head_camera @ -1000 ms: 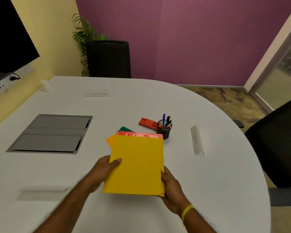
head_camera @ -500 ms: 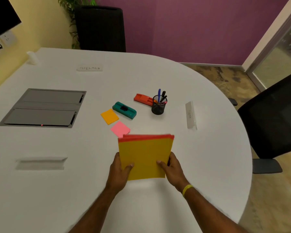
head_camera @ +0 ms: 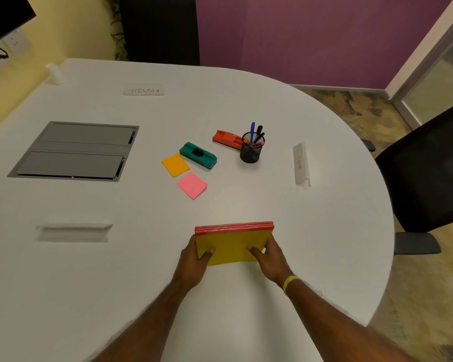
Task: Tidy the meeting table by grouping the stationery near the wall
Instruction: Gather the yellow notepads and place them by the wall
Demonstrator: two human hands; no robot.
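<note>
I hold a stack of yellow and red paper sheets [head_camera: 233,240] low over the white table [head_camera: 324,231], close to its near edge. My left hand [head_camera: 195,257] grips its left side and my right hand [head_camera: 268,253] grips its right side, thumbs on top. Farther out lie an orange sticky-note pad [head_camera: 175,164], a pink sticky-note pad [head_camera: 192,184], a teal eraser block [head_camera: 198,155], a red stapler-like block [head_camera: 226,139] and a black mesh pen cup [head_camera: 251,148] with pens.
A grey cable hatch [head_camera: 76,151] is set into the table at the left. Name cards stand at the far side [head_camera: 144,89], the right [head_camera: 301,163] and the near left [head_camera: 73,232]. Black chairs stand at the far end [head_camera: 160,27] and the right [head_camera: 429,163]. The yellow wall [head_camera: 63,24] is at the left.
The paper stack has come toward me and down, from upright in front of the stationery to low near the table's edge. The sticky pads and teal block came into view behind it.
</note>
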